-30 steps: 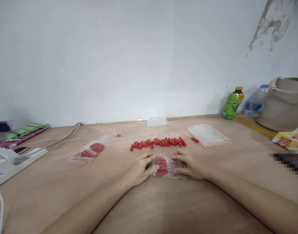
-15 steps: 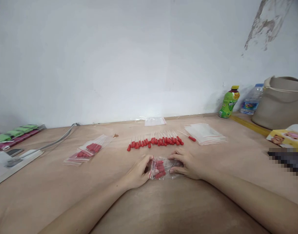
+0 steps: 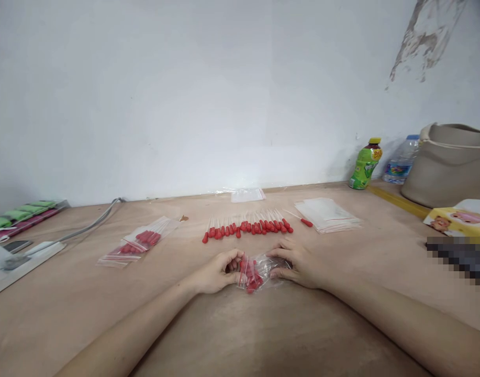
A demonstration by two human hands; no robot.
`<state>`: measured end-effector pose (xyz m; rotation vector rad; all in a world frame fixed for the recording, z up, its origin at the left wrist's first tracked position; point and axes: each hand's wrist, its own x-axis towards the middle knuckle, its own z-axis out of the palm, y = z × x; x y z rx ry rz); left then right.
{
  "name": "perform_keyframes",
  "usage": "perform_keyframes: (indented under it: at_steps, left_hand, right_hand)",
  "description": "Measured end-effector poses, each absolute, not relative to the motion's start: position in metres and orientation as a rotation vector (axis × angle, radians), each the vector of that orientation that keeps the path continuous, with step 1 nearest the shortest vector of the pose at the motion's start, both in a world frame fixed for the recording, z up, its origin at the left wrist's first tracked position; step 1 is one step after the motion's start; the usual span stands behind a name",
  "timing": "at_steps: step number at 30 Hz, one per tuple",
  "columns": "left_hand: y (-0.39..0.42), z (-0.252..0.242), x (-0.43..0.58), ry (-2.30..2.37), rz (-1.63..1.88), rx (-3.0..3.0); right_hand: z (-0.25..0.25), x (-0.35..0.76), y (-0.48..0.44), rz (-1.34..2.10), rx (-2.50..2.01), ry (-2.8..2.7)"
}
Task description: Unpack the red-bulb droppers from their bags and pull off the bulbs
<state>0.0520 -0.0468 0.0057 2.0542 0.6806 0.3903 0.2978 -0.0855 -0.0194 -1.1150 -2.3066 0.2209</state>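
Note:
A clear zip bag (image 3: 268,273) with several red-bulbed droppers (image 3: 252,280) inside lies between my hands, low over the table. My left hand (image 3: 220,272) pinches its red-striped mouth at the left end. Around the bag's right end, the fingers and thumb of my right hand (image 3: 297,264) are closed. Just beyond my hands is a row of loose red-bulbed droppers (image 3: 247,227), their thin clear stems pointing at the wall. One more dropper (image 3: 306,222) rests at the right, its stem slanting left.
Filled zip bags (image 3: 140,243) overlap at the left. A stack of flat zip bags (image 3: 328,215) lies at the right, another flat bag (image 3: 247,195) by the wall. A cable (image 3: 94,226), green bottle (image 3: 366,165), clear bottle (image 3: 399,166) and bucket (image 3: 447,167) stand or lie farther out.
My left hand has shifted slightly left along with the bag's mouth. The droppers inside the bag have tilted and bunched. My right hand has kept its grip, and the view has shifted slightly.

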Motion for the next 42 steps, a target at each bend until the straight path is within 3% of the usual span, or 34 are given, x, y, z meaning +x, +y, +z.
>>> perform_keyframes:
  at_steps: [14, 26, 34, 38, 42]
  left_hand:
    - [-0.042, -0.005, 0.051, 0.711, 0.717, 1.827]
    - [-0.044, -0.012, 0.052, 0.726, 0.737, 1.910]
    - [-0.014, 0.056, 0.000, 0.843, 0.638, 2.208]
    - [0.004, 0.077, -0.032, 1.041, 0.972, 2.196]
    - [0.013, 0.063, -0.025, 1.181, 1.284, 2.243]
  right_hand:
    - [-0.020, 0.298, -0.087, 0.215, -1.167, -2.265]
    - [-0.020, 0.299, -0.087, 0.160, -1.171, -2.281]
    - [-0.019, 0.299, -0.088, 0.150, -1.187, -2.261]
    - [-0.017, 0.299, -0.089, 0.165, -1.186, -2.262]
    - [-0.018, 0.299, -0.089, 0.180, -1.185, -2.265]
